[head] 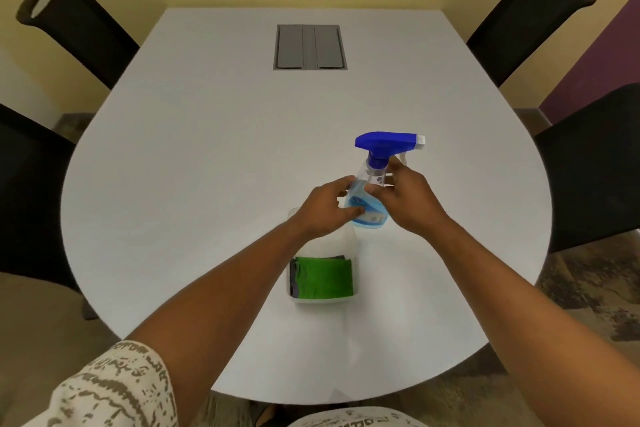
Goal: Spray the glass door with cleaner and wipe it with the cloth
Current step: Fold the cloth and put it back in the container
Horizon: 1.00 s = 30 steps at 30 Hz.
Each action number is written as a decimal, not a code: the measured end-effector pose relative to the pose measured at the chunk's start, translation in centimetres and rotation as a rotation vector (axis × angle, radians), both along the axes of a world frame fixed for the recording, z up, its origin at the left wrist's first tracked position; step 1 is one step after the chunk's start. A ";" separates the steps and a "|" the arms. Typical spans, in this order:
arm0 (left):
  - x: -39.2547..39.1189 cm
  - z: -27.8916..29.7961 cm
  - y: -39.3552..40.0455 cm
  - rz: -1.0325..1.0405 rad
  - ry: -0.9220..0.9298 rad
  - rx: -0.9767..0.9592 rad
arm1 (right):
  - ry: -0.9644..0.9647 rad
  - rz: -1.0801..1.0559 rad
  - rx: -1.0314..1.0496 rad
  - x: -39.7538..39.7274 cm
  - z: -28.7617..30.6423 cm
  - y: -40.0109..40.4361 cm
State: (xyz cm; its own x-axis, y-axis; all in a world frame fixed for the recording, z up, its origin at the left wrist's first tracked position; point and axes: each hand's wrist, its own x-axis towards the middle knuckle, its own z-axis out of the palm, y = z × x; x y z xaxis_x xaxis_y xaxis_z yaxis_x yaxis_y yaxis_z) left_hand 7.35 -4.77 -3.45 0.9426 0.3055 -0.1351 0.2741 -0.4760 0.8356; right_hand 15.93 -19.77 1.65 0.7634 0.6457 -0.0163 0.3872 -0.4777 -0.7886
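Both hands grasp the upright spray bottle [369, 198], the left hand [325, 210] at its 9 o'clock side, the right hand [407, 199] at 3 o'clock, while the green cloth [322, 277] lies at 6 o'clock, nearer the left.

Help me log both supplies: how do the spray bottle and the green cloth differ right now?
The spray bottle stands upright; the green cloth lies folded flat in a clear tub. The left hand and right hand grip the bottle; nothing touches the cloth. The bottle is see-through with blue liquid; the cloth is opaque. Both sit above the white table.
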 end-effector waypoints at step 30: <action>-4.3 -6.3 6.5 0.104 0.201 0.126 | 0.070 0.163 -0.267 -2.1 -7.1 6.5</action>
